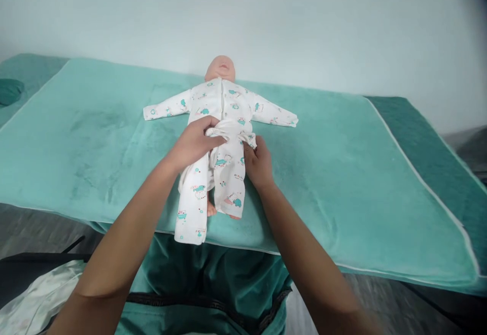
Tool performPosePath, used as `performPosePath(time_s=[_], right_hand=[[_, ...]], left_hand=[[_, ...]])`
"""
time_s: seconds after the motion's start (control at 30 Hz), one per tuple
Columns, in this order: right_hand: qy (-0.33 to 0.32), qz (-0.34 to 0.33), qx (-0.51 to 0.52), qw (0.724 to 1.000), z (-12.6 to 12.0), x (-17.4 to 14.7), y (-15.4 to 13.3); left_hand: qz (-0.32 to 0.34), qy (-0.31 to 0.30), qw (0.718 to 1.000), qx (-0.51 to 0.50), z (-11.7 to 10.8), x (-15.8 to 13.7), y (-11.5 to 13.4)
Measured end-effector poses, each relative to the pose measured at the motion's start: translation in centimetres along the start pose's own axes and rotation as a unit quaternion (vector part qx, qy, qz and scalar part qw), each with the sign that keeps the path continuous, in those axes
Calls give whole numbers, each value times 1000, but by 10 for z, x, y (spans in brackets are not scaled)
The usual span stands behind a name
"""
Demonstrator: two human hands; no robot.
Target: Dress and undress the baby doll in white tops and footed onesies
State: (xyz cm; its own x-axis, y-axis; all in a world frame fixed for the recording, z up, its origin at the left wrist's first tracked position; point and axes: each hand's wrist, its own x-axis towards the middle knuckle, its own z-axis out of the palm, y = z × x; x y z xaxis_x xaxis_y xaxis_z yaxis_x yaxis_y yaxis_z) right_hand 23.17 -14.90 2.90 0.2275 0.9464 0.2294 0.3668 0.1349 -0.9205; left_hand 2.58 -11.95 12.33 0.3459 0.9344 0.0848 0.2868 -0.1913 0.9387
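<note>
A baby doll point(220, 68) lies on its back, head toward the wall, arms spread. It wears a white printed baby shirt point(211, 102), fastened down the front. My left hand point(195, 142) pinches the waistband of matching white baby pants point(229, 180) at the doll's belly. On the other side, my right hand point(259, 161) grips the waistband at the hip, its fingertips partly hidden by cloth. One pant leg covers a doll leg, with toes showing at the hem. The other pant leg lies flat beside the doll's second leg, whose foot point(211, 208) is bare.
A green padded cover point(323, 172) with white piping spreads over the table, with darker green sections at both ends. A dark green rounded item point(10, 91) sits at the far left. Pale printed cloth point(45, 294) lies at lower left, and a white wall point(243, 15) stands behind.
</note>
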Motion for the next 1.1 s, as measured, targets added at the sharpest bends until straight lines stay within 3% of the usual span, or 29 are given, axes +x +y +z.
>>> performPosePath(time_s=[0.07, 0.13, 0.23, 0.3, 0.4, 0.47, 0.57, 0.73, 0.87, 0.97, 1.1], right_hand=[[-6, 4, -6, 1000, -4, -5, 0], [-7, -47, -27, 999, -11, -11, -6], [-50, -189, -53, 979, -21, -15, -28], [-138, -207, -52, 967, -24, -8, -54], [-271, -103, -103, 951, -19, 18, -94], [-343, -68, -133, 927, -12, 39, -110], [-416, -54, -44, 907, -2, 63, -107], [-352, 18, 203, 914, 5, 63, -71], [-383, 104, 341, 852, 9, 51, -65], [-406, 137, 375, 822, 13, 47, -69], [-452, 155, 360, 801, 13, 45, -72]], left_hand=[[-11, -58, 997, -53, -11, -5, -8], [-29, -94, 985, -139, -18, -10, -19], [-43, -47, 962, -264, -15, -14, -36], [-33, 9, 952, -304, -5, -15, -45], [-13, 75, 947, -312, 10, -15, -54], [-7, 106, 942, -318, 15, -17, -58], [0, 91, 926, -366, 13, -22, -62], [16, -37, 927, -373, -1, -25, -66], [45, -85, 924, -371, -7, -24, -68], [2, -65, 915, -398, -6, -27, -70], [-31, 21, 889, -456, 0, -30, -70]])
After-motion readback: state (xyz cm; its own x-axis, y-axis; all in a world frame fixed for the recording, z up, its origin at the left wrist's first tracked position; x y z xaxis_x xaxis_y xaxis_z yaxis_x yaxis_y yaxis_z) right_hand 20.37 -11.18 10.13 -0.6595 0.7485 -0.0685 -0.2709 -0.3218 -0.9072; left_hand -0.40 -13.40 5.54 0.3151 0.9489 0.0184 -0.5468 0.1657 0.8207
